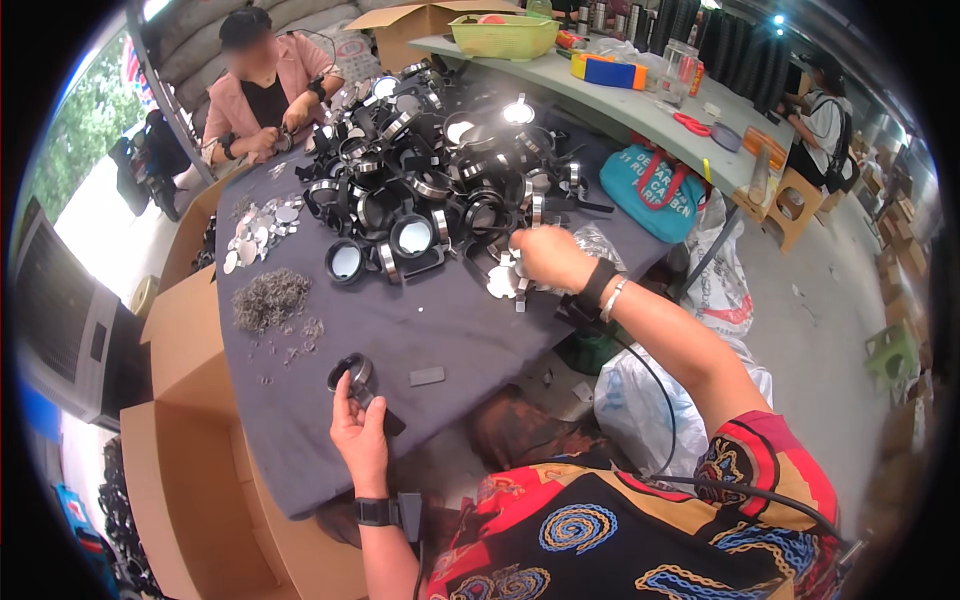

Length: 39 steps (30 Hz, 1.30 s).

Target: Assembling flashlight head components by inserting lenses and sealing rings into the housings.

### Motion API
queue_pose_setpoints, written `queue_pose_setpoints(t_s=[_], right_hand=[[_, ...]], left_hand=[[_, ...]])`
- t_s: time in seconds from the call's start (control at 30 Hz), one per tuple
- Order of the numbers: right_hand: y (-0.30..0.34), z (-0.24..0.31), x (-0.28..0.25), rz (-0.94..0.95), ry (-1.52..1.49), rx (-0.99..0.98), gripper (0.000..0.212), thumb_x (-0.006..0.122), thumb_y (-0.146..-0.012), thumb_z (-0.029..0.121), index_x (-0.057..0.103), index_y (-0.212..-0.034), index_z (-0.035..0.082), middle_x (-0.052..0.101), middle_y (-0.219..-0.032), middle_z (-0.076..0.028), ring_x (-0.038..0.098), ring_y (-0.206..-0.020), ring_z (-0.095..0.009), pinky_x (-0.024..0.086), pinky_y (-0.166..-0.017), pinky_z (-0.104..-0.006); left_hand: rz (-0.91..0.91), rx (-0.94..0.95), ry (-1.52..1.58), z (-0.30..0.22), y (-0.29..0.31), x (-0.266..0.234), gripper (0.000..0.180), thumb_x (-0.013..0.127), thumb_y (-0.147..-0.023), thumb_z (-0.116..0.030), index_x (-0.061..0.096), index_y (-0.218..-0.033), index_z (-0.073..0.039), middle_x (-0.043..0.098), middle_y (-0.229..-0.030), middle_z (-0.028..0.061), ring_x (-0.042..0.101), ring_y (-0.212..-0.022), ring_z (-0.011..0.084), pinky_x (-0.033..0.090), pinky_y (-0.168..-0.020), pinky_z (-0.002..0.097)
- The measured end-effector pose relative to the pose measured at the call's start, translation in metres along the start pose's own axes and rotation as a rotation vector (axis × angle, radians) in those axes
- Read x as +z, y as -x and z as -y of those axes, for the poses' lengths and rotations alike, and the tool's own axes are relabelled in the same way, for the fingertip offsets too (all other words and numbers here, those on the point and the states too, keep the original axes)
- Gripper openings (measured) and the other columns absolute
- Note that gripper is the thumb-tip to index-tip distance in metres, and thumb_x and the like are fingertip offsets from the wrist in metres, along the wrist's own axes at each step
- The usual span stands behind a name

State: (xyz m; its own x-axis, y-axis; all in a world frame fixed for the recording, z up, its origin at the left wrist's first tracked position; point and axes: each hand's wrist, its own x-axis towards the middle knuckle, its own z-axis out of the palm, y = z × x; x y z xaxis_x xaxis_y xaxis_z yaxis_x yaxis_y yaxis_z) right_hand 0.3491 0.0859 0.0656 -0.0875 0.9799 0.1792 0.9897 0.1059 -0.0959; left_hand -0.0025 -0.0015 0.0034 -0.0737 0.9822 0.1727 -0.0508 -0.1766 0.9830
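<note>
My left hand [362, 430] is closed on a black ring-shaped part [350, 372] with a strap-like handle, held over the near edge of the grey cloth-covered table [340, 450]. My right hand [552, 258] reaches to the right side of the heap, its fingers curled together beside shiny silver discs [502, 282]. Whatever those fingers hold is hidden. Beyond both hands rises a large heap of black ring parts with handles [412, 236], many with silver bands or round plates. A small dark grey bar [427, 376] lies right of the left hand's part.
Silver discs [262, 232] and a pile of small grey metal pieces [270, 300] lie on the table's left. Across the table another person [262, 90] handles parts. An open cardboard box [190, 480] stands at left, a blue bag [652, 192] at right beside a side table [600, 85].
</note>
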Motion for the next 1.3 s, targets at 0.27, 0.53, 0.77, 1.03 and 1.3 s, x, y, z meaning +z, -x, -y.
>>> queue_pose_setpoints(t_s=[0.27, 0.53, 0.77, 1.03, 1.3], right_hand=[[-0.017, -0.095, -0.005, -0.116, 0.206, 0.130, 0.020, 0.060, -0.070, 0.003, 0.066, -0.090, 0.004, 0.067, -0.087, -0.018, 0.065, -0.087, -0.035, 0.052, -0.074, -0.0445], [-0.028, -0.115, 0.011, -0.003, 0.116, -0.054, 0.022, 0.060, -0.073, 0.006, 0.066, -0.095, 0.007, 0.066, -0.079, -0.016, 0.065, -0.082, -0.035, 0.051, -0.074, -0.0451], [-0.010, -0.109, -0.014, -0.103, 0.341, -0.285, 0.010, 0.060, -0.070, 0.007, 0.065, -0.078, 0.006, 0.064, -0.071, -0.013, 0.066, -0.074, -0.031, 0.052, -0.064, -0.0409], [0.007, -0.098, -0.039, -0.177, 0.567, -0.254, 0.006, 0.063, -0.067, 0.011, 0.068, -0.068, 0.008, 0.067, -0.075, -0.011, 0.066, -0.076, -0.027, 0.053, -0.065, -0.0362], [0.016, -0.014, -0.081, -0.240, 0.096, -0.210, 0.007, 0.057, -0.074, 0.007, 0.064, -0.074, 0.004, 0.063, -0.075, -0.017, 0.063, -0.074, -0.035, 0.050, -0.066, -0.0448]], left_hand=[[0.005, -0.032, -0.052, -0.002, 0.001, -0.001, 0.055, 0.062, -0.083, 0.006, 0.044, -0.135, 0.002, 0.055, -0.108, 0.0047, 0.052, -0.088, 0.0064, 0.043, -0.077, 0.0181], [-0.013, 0.017, -0.038, 0.000, 0.001, 0.001, 0.054, 0.063, -0.083, 0.004, 0.046, -0.134, 0.001, 0.053, -0.092, -0.0014, 0.042, -0.068, 0.0003, 0.037, -0.061, 0.0137], [-0.058, -0.024, -0.054, -0.008, 0.002, 0.005, 0.049, 0.058, -0.086, 0.000, 0.047, -0.134, -0.001, 0.051, -0.080, -0.0029, 0.042, -0.060, 0.0015, 0.038, -0.046, 0.0160], [-0.028, -0.014, -0.048, -0.007, 0.000, 0.002, 0.047, 0.056, -0.087, -0.001, 0.047, -0.133, -0.001, 0.050, -0.079, -0.0029, 0.044, -0.062, 0.0019, 0.040, -0.048, 0.0168], [-0.020, 0.004, 0.021, 0.003, -0.002, -0.006, 0.050, 0.058, -0.085, 0.003, 0.046, -0.134, 0.003, 0.057, -0.092, 0.0004, 0.050, -0.078, 0.0043, 0.041, -0.070, 0.0174]])
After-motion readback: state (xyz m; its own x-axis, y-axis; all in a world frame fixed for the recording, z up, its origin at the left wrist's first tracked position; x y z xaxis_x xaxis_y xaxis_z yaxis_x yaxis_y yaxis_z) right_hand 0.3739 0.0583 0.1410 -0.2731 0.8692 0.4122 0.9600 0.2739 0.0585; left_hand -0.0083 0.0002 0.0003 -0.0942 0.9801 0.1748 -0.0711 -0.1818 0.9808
